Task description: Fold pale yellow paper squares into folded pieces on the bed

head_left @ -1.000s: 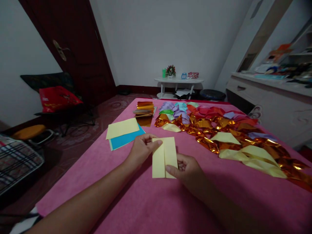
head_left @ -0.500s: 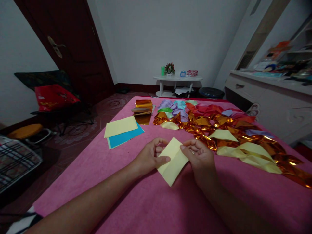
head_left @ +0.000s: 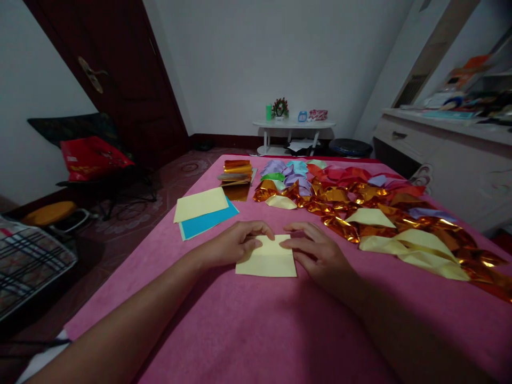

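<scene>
A folded sheet of pale yellow paper lies on the pink cloth in front of me, with a crease across its width and its long edge towards me. At its upper left, my left hand holds it, thumb on the surface and index finger curled over the far edge. On the right side my right hand grips it too, fingertips resting on the upper right part. Between both hands part of the far edge is covered by fingers. Beyond my left hand lie a flat yellow sheet and blue paper partly beneath it.
A stack of gold foil sheets stands at the back left of the pink-covered table. Crumpled-looking folded gold foil pieces, yellow pieces and purple pieces spread over the right side. A white drawer cabinet stands at right.
The yellow paper has gone from tilted and raised in my hands to lying flat and squared to me. Both hands have shifted with it, fingers now at its far part.
</scene>
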`<state>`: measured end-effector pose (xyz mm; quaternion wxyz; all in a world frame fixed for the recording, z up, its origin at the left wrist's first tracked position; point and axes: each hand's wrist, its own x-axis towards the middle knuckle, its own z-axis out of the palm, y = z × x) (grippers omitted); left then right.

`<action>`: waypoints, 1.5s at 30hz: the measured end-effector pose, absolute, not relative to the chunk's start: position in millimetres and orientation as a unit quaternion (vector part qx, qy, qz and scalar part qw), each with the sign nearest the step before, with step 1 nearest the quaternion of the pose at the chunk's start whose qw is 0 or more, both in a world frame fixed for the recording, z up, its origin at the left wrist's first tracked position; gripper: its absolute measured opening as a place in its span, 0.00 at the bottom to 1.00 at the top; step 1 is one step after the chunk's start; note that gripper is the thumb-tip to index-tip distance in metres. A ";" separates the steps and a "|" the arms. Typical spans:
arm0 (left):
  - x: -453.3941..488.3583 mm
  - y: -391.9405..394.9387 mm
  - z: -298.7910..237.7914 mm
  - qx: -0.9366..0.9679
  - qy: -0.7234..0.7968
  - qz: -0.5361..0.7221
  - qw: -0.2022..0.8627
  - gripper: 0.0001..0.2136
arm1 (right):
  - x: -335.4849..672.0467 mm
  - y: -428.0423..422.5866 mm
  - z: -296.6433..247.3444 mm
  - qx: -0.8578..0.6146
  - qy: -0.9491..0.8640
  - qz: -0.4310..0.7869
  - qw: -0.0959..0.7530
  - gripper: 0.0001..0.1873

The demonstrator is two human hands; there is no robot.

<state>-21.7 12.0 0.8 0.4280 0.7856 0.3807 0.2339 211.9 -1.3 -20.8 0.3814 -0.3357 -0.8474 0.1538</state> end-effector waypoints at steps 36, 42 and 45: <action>-4.6 -19.8 -7.0 0.869 0.427 0.203 0.145 0.09 | 215.1 -1.5 -27.6 -0.371 -0.862 0.092 0.333 0.14; -7.8 -14.9 -5.4 0.920 0.332 0.180 0.102 0.12 | 215.3 -6.6 -23.6 -0.364 -0.860 0.120 0.337 0.20; -9.2 -13.8 -4.4 0.928 0.312 0.161 0.124 0.14 | 216.7 -10.1 -21.6 -0.362 -0.857 0.157 0.330 0.22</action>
